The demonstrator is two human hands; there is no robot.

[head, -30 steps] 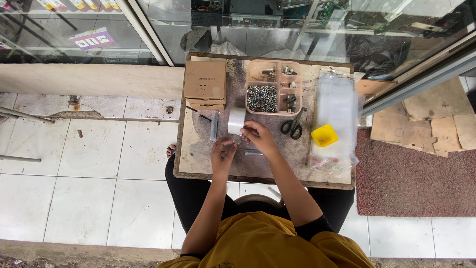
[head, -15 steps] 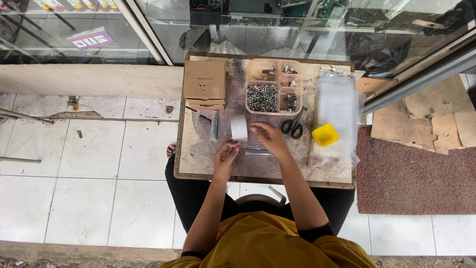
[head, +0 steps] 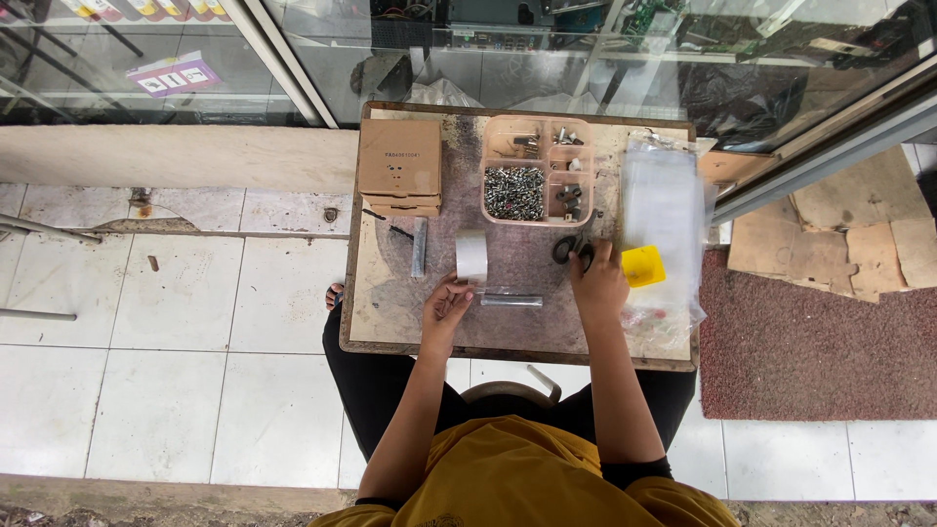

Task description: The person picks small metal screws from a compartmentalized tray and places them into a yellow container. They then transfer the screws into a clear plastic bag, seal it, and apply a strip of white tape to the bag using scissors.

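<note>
My left hand [head: 446, 309] rests on the small wooden table [head: 390, 303], fingers curled just below a roll of grey tape [head: 471, 257] standing on edge. A short grey metal bar [head: 510, 301] lies between my hands. My right hand [head: 597, 283] has reached right and lies over the black-handled scissors [head: 569, 249], fingers on the handles. The scissors still lie on the table below the pink compartment tray [head: 538, 181] of screws.
A brown cardboard box [head: 398, 164] sits at the table's back left, with a dark metal strip [head: 420, 247] below it. Clear plastic bags [head: 664, 210] and a yellow card [head: 643, 265] lie at the right. Glass shopfront behind, white tiles left, red mat [head: 800, 342] right.
My right hand has left the tape roll and moved right onto the scissors. My left hand has drawn back slightly from the roll, which now stands alone.
</note>
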